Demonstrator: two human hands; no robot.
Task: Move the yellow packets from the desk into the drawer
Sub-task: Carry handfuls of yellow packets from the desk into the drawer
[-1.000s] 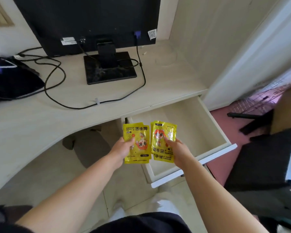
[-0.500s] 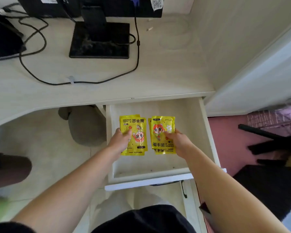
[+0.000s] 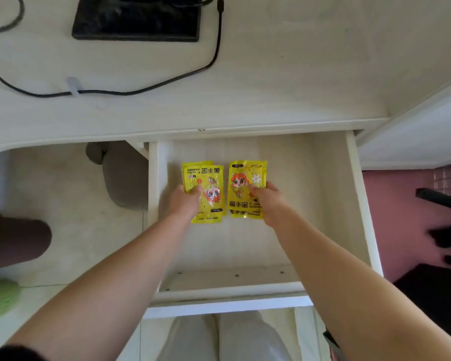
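Desk: pale wood-grain top across the upper part of the view; front edge sits directly above the rear of the open drawer.
Drawer: white, pulled fully out below the desk edge; bare pale floor visible inside, front rail nearest the camera.
Monitor base: flat black plate on the desk, upper left of the drawer.
Cable: black, runs from the top edge down and left across the desk, passing through a white clip.
Left hand: inside the drawer's footprint, closed on the left yellow packets, thumb on the printed face.
Right hand: beside the left, closed on the right yellow packets, thumb on the printed face.
Left yellow packets: stacked pair, a second edge showing beneath the top one; held over the drawer's left half.
Right yellow packets: stacked pair, just beside the left set, not touching it; whether either set rests on the drawer floor cannot be determined.
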